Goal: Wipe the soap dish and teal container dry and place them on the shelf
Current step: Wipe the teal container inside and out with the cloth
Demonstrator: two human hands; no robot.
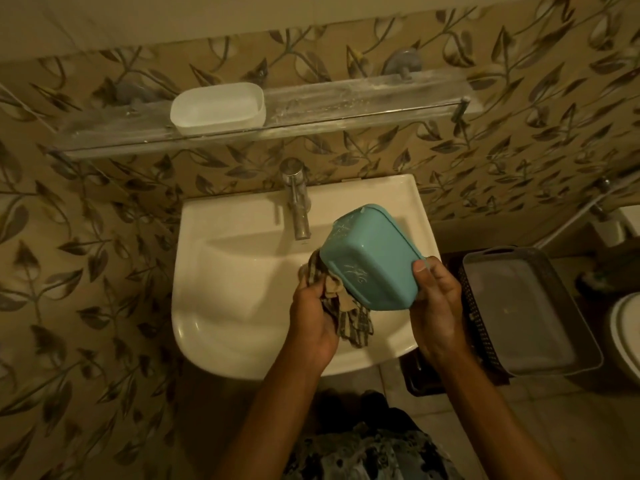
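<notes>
Container: the teal container is tilted, base toward the camera, over the sink at frame centre, just right of the tap.
Right hand: the right hand grips the container's lower right edge, thumb on the base, fingers curled behind it.
Left hand: the left hand has its fingers curled round a bunched striped cloth, which touches the container's lower left side.
Soap dish: the white soap dish stands upright on the shelf, upper left.
Basket: a dark basket at the right holds a grey tray.
</notes>
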